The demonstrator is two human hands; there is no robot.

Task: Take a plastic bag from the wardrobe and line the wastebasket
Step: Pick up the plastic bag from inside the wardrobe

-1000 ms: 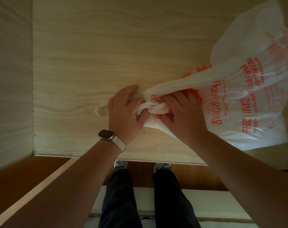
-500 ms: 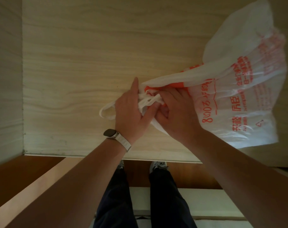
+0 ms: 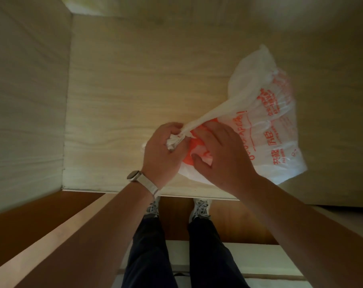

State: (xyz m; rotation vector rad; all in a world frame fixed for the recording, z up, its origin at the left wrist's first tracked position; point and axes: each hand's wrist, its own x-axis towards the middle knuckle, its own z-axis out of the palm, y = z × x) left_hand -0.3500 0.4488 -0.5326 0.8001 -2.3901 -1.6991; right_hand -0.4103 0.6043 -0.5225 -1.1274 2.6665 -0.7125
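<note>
On the wardrobe shelf: a thin white plastic bag [image 3: 276, 129] with orange-red printed lettering lies on the pale wood-grain shelf board [image 3: 118, 100]. It sits toward the right side, its crumpled body spread out to the right of the person's arms.
Bag neck: part of the plastic is drawn into a taut, twisted band. The band runs from the upper body of the bag down and left to a bunched white knot of handles [image 3: 176, 140].
Grip on the knot: the left hand [image 3: 162, 154] has its fingers curled round the knot and holds it tight, back of the hand up.
Grip on the bag: the right hand [image 3: 224, 156] lies just beside the left one, on the near end of the bag. Its fingers are tucked in under the taut band and its thumb is bent against the plastic, pinching a fold.
Between the two: a solid orange patch [image 3: 189, 161] shows at the bag's mouth; whether it is print or something inside cannot be told.
Wrist: a pale square watch on a light strap [image 3: 135, 175] sits on the left wrist.
Wardrobe: a pale wood-grain side wall [image 3: 27, 100] stands at the left and meets the shelf board in a corner.
Below the shelf edge: legs in dark trousers [image 3: 149, 256] and grey-white laced shoes [image 3: 201, 208] stand on a brown wooden floor [image 3: 228, 221].
</note>
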